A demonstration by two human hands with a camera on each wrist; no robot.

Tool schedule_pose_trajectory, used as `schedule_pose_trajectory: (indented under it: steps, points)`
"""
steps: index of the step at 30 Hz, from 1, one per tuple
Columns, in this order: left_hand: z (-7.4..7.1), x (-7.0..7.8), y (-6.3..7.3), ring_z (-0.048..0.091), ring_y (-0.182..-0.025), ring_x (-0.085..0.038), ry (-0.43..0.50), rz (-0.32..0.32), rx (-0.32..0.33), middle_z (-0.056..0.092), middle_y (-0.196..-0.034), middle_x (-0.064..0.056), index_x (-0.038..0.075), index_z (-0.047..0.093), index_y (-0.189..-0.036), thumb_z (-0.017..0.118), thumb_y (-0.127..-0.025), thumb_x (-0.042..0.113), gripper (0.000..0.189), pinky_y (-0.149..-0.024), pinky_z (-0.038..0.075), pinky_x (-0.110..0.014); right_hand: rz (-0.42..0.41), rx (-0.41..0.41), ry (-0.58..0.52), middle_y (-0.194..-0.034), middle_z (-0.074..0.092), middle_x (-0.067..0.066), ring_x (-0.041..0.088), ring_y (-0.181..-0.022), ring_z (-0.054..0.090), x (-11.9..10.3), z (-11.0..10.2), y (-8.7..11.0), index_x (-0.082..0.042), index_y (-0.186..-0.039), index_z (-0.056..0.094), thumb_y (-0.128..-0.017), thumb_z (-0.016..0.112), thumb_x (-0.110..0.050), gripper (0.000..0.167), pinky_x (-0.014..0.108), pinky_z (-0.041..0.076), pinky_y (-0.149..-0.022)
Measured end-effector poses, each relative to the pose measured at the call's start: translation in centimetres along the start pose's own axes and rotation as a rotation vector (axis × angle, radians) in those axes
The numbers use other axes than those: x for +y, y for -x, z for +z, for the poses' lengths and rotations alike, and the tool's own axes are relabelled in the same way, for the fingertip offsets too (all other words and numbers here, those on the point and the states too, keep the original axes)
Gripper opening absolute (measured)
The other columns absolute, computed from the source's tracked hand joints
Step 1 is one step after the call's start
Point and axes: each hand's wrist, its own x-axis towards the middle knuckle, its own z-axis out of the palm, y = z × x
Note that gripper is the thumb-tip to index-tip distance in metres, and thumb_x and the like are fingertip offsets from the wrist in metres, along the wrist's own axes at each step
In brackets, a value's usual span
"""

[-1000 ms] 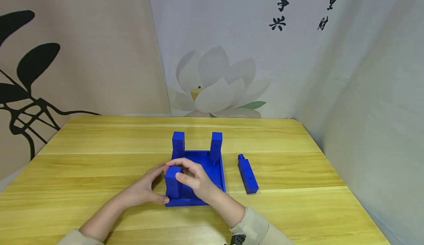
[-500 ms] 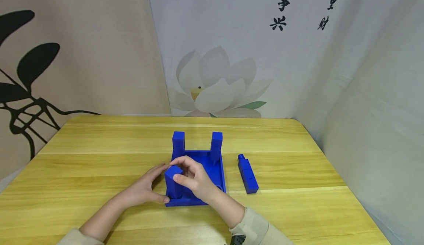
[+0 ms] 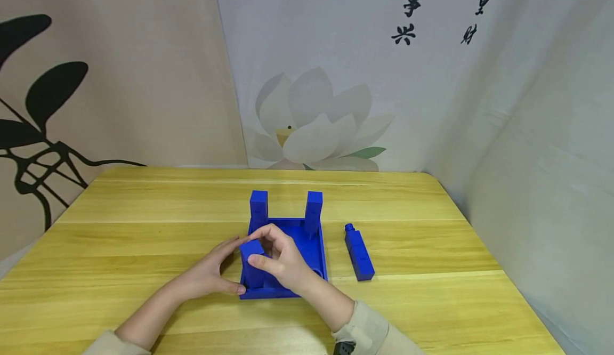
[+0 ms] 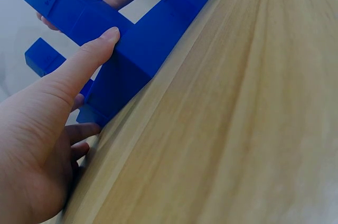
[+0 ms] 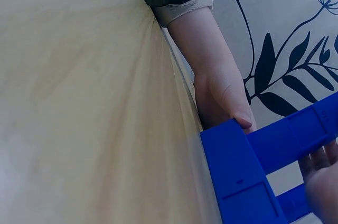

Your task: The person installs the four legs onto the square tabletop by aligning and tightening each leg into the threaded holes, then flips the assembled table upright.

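A shallow blue square base (image 3: 273, 293), like a small upturned table top, lies on the wooden table with its rim up. At its near left corner stands a blue square leg (image 3: 253, 277), which my right hand (image 3: 285, 264) pinches near the top between thumb and fingers. My left hand (image 3: 208, 276) grips the base at that same corner; in the left wrist view its thumb (image 4: 90, 57) presses the side wall. Two more legs stand upright at the far corners, a left one (image 3: 259, 208) and a right one (image 3: 314, 211). The gripped leg's lower joint is hidden.
Right of the base, a loose blue leg (image 3: 360, 255) lies on the wooden table (image 3: 431, 259), its threaded end pointing away. A printed cloth (image 3: 316, 51) hangs behind the table's far edge. Another cloth (image 3: 542, 131) hangs along the right side.
The near left leg has turned about its upright axis, and my right thumb has slid slightly left with it. My left hand and the base have stayed in place.
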Motion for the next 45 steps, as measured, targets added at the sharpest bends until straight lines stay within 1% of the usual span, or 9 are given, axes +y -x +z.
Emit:
schedule_pose_trajectory:
  steps: [7, 13, 16, 21, 24, 29, 32, 36, 45]
  points:
    - [0.11, 0.05, -0.05, 0.013, -0.137, -0.050, 0.006, -0.012, -0.006, 0.014, -0.153, -0.029, 0.011, 0.031, -0.150, 0.084, -0.070, 0.038, 0.099, -0.101, 0.018, -0.071, 0.023, 0.002, 0.004, -0.108, 0.056, 0.022, 0.010, -0.097, 0.053, 0.01, -0.10, 0.21, 0.005, -0.112, 0.048, -0.091, 0.066, -0.036, 0.049, 0.025, 0.045, -0.083]
    - [0.24, -0.02, -0.16, 0.014, -0.138, -0.048, 0.005, 0.023, 0.002, 0.018, -0.153, -0.026, 0.014, 0.031, -0.150, 0.084, -0.070, 0.038, 0.099, -0.102, 0.017, -0.069, 0.017, -0.043, -0.011, -0.121, 0.051, 0.031, 0.015, -0.117, 0.050, -0.02, -0.41, 0.35, 0.009, -0.126, 0.043, -0.094, 0.061, -0.037, 0.059, 0.033, 0.037, -0.102]
    - [0.29, -0.03, -0.22, 0.016, -0.138, -0.047, -0.007, 0.047, 0.013, 0.020, -0.153, -0.024, 0.013, 0.031, -0.151, 0.084, -0.070, 0.038, 0.100, -0.103, 0.017, -0.068, 0.003, -0.077, -0.040, -0.124, 0.050, 0.033, 0.018, -0.120, 0.049, -0.06, -0.60, 0.28, 0.012, -0.130, 0.042, -0.097, 0.057, -0.035, 0.059, 0.032, 0.039, -0.099]
    - [0.31, -0.02, -0.15, 0.017, -0.136, -0.048, 0.003, 0.014, 0.007, 0.018, -0.153, -0.026, 0.005, 0.029, -0.150, 0.084, -0.070, 0.038, 0.103, -0.103, 0.018, -0.068, 0.005, -0.123, -0.090, -0.123, 0.050, 0.036, 0.020, -0.114, 0.055, -0.20, -0.75, 0.15, 0.014, -0.129, 0.045, -0.100, 0.051, -0.024, 0.048, 0.033, 0.046, -0.093]
    - [0.28, 0.01, -0.11, 0.014, -0.136, -0.050, 0.005, -0.014, 0.001, 0.016, -0.152, -0.029, 0.004, 0.029, -0.150, 0.085, -0.070, 0.038, 0.103, -0.101, 0.017, -0.070, 0.007, -0.140, -0.121, -0.119, 0.052, 0.038, 0.030, -0.112, 0.058, -0.23, -0.79, 0.15, 0.015, -0.128, 0.046, -0.100, 0.048, -0.019, 0.044, 0.036, 0.047, -0.093]
    - [0.22, 0.04, -0.10, 0.012, -0.136, -0.052, -0.004, -0.033, 0.003, 0.015, -0.152, -0.030, 0.008, 0.031, -0.150, 0.085, -0.069, 0.038, 0.102, -0.099, 0.015, -0.073, -0.008, -0.148, -0.145, -0.117, 0.053, 0.038, 0.050, -0.111, 0.051, -0.03, -0.84, 0.09, 0.016, -0.124, 0.046, -0.100, 0.048, -0.017, 0.041, 0.041, 0.047, -0.094]
    - [0.23, 0.03, -0.12, 0.012, -0.136, -0.052, -0.006, -0.031, 0.006, 0.015, -0.152, -0.030, 0.008, 0.031, -0.150, 0.085, -0.069, 0.038, 0.102, -0.099, 0.014, -0.074, -0.013, -0.152, -0.157, -0.116, 0.050, 0.042, 0.047, -0.112, 0.053, 0.04, -0.84, 0.06, 0.016, -0.123, 0.047, -0.100, 0.048, -0.015, 0.039, 0.042, 0.047, -0.094]
    - [0.26, 0.04, -0.12, 0.011, -0.136, -0.053, -0.001, -0.033, 0.004, 0.015, -0.152, -0.030, 0.007, 0.031, -0.150, 0.085, -0.069, 0.038, 0.102, -0.099, 0.014, -0.074, -0.014, -0.147, -0.170, -0.116, 0.050, 0.043, 0.032, -0.112, 0.057, -0.06, -0.79, 0.05, 0.016, -0.122, 0.046, -0.099, 0.050, -0.012, 0.036, 0.037, 0.048, -0.093]
    - [0.39, -0.08, -0.20, 0.011, -0.136, -0.052, -0.003, -0.043, 0.008, 0.015, -0.152, -0.029, -0.001, 0.029, -0.148, 0.085, -0.069, 0.039, 0.105, -0.101, 0.014, -0.071, -0.051, -0.133, -0.186, -0.113, 0.042, 0.050, 0.010, -0.103, 0.058, 0.11, -0.76, 0.07, 0.019, -0.118, 0.043, -0.097, 0.057, -0.017, 0.044, 0.023, 0.048, -0.083]
